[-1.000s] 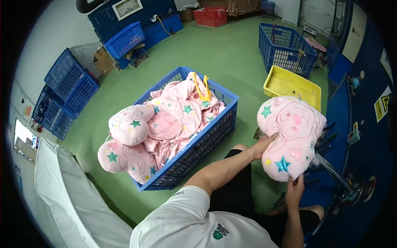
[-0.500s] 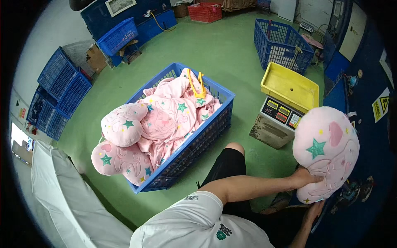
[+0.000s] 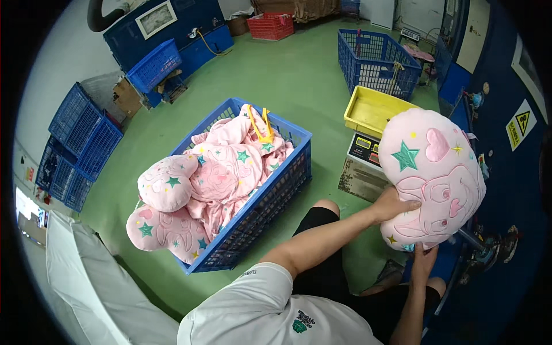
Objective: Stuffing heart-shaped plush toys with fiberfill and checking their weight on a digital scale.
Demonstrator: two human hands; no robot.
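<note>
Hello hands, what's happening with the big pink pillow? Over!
Left hand gripping pink pillow. Right hand at its lower edge. Yellow tray partly hidden behind; nothing visibly blocking.

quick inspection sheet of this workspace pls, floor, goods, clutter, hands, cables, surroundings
Surface: green floor under the blue basket.
Job's things: pink cushion held up at the right; two more plump cushions at the basket's near-left end, with limp pink pieces inside.
Clutter: yellow tray and boxy device with displays, close together.
Hands: left hand gripping the cushion's side, thumb in front; right hand at its lower edge, fingers partly hidden.
Cables: yellow hose or cable at the far wall.
Surroundings: stacked blue crates left, red crate far back, warning sign right.
</note>
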